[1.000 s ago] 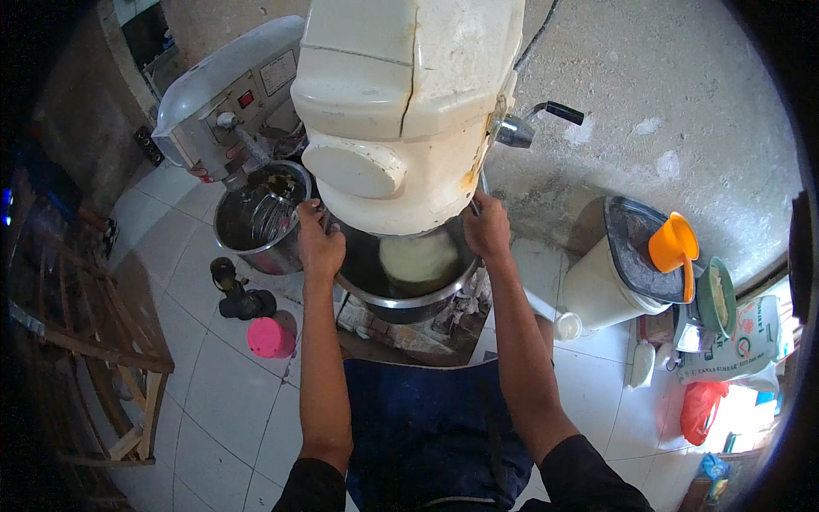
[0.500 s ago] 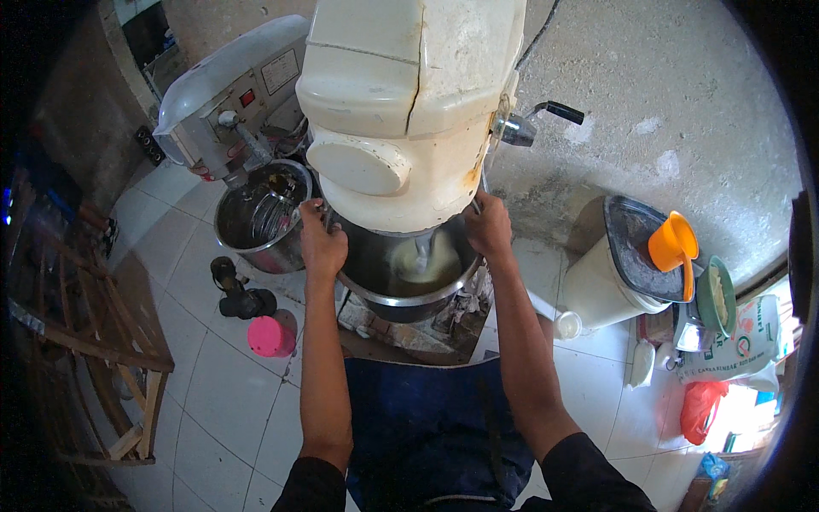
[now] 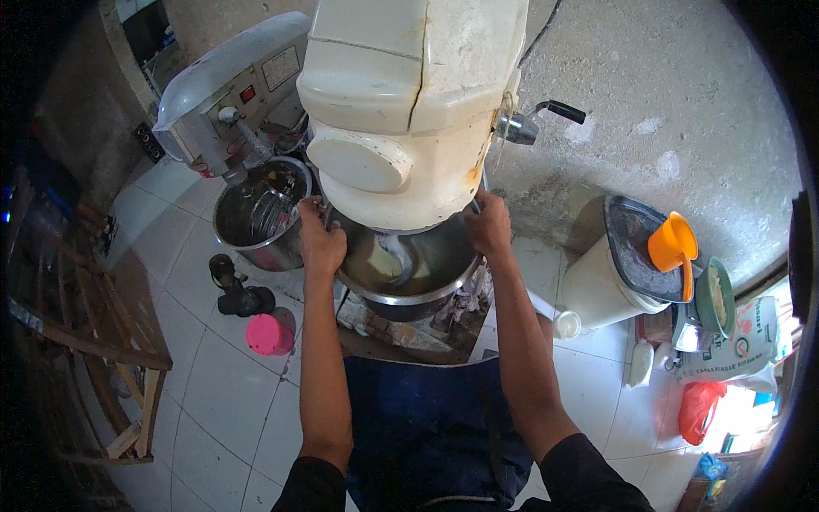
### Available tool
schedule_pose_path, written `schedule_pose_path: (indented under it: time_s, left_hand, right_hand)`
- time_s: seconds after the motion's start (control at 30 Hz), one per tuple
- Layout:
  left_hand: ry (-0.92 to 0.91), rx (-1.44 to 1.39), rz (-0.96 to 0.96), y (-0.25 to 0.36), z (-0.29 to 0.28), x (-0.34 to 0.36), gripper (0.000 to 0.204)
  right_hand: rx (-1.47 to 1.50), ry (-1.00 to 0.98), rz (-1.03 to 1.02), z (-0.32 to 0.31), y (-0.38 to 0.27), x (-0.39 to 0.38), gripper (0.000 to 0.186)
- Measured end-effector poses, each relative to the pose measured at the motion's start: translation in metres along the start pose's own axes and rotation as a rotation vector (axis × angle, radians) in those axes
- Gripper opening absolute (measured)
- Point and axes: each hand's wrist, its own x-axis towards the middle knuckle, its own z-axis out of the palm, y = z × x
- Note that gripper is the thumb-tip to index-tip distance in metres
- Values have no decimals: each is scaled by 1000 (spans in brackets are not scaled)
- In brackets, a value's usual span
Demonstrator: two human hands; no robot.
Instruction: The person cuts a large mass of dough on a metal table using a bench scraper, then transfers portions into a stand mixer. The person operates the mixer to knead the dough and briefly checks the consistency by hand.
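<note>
A large cream-coloured stand mixer point(image 3: 397, 128) looms over its steel mixing bowl point(image 3: 408, 299). Inside the bowl, pale dough point(image 3: 371, 260) surrounds a metal mixing attachment point(image 3: 394, 256), smeared by motion. My left hand point(image 3: 322, 243) is closed around a metal handle point(image 3: 328, 213) at the bowl's left side. On the right side, my right hand point(image 3: 490, 225) is wrapped round the matching handle point(image 3: 485, 181). The mixer head hides the far part of the bowl.
Left of the bowl stands a second mixer point(image 3: 230, 94), whose steel bowl point(image 3: 263, 246) holds a wire whisk point(image 3: 271, 213). A pink container point(image 3: 270, 335) and dark sandals point(image 3: 239, 294) lie on the tiles. At right, a white bucket point(image 3: 597, 282) carries a black tray point(image 3: 627, 247) and orange scoop point(image 3: 671, 243).
The mixing attachment and dough have shifted left inside the bowl. Both hands keep their grip at the bowl's sides.
</note>
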Motion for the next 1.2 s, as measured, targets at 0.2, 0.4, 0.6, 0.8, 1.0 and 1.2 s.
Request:
schedule_pose_path:
  time_s: [0.2,0.4,0.6,0.8,1.0,1.2]
  left_hand:
    - [0,29,-4,3,0,0,54]
    - [-9,-16,23,6,-3,-1,55]
    - [-25,8,-38,6,-1,0,52]
    - [-5,-62,2,4,-2,1,51]
    - [-15,13,-46,5,-2,-1,50]
    - [13,16,29,0,0,0,49]
  right_hand:
    - [30,-45,25,0,3,4,42]
    - [30,-14,-11,3,7,4,41]
    - [60,-47,43,2,7,5,41]
    - [45,-22,8,3,7,3,41]
    - [78,-40,-10,2,7,5,42]
    - [55,-31,26,3,7,4,41]
